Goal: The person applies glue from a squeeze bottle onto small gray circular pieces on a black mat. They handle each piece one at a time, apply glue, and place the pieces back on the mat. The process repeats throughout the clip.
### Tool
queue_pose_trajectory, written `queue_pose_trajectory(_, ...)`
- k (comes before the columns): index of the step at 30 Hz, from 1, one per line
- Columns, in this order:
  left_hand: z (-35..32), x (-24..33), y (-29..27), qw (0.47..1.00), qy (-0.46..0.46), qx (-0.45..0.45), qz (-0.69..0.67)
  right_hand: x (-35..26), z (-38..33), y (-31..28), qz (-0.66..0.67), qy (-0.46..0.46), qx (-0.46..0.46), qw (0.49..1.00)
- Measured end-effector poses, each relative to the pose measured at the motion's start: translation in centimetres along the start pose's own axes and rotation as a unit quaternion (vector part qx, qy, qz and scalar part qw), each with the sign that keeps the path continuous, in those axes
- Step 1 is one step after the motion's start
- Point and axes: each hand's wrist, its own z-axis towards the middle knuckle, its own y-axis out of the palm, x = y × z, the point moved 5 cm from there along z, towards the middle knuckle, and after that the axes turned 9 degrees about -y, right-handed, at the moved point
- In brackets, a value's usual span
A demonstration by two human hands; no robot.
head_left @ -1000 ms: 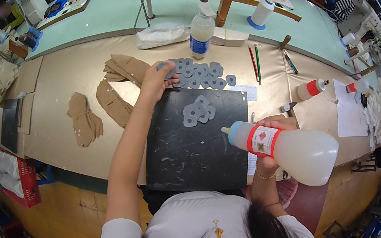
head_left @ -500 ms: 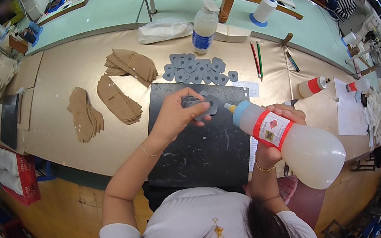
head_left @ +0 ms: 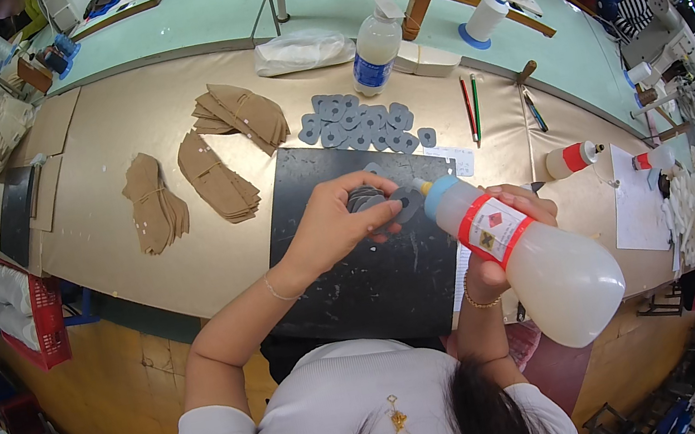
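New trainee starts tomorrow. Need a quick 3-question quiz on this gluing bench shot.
1. True or false: the right hand holds a squeeze bottle with its nozzle toward the left hand.
2. What does the left hand pinch? A) pencil B) grey cut piece C) scissors
3. What surface lies under both hands?

Key: 1 true; 2 B; 3 the black mat.
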Motion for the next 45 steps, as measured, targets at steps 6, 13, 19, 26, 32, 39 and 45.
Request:
queue_pose_trajectory(6, 0.7, -0.2, -0.4, 0.998, -0.007, -0.003, -0.058, -0.4, 0.0, -0.6, 0.044, -0.011, -0.016, 0.999)
queue_pose_trajectory(13, 0.9, -0.3, -0.8, 0.999, 0.012, 0.039, 0.006, -0.7, -1.0, 0.1, 0.064, 0.004, -0.052, 0.997)
queue_pose_trajectory(19, 0.9, -0.3, -0.6, 0.998, 0.024, 0.06, 0.027, -0.6, -1.0, 0.4, 0.054, 0.021, -0.071, 0.996)
queue_pose_trajectory(26, 2.7, -0.8, -1.0, 0.996, 0.005, 0.061, 0.063, 0.3, -1.6, -0.7, 0.1, 0.042, -0.035, 0.993)
queue_pose_trajectory(32, 11.7, -1.7, -4.9, 0.984, 0.021, 0.128, 0.118, 1.0, -2.1, -1.0, 0.103, 0.038, -0.007, 0.994)
queue_pose_trajectory(39, 17.3, -1.8, -8.8, 0.969, 0.047, 0.201, 0.137, 0.5, -1.5, -1.6, 0.041, 0.041, -0.014, 0.998)
queue_pose_trajectory(45, 10.9, -1.1, -5.5, 0.971, -0.059, -0.045, -0.227, 1.7, -1.5, -1.9, 0.067, 0.053, 0.005, 0.996)
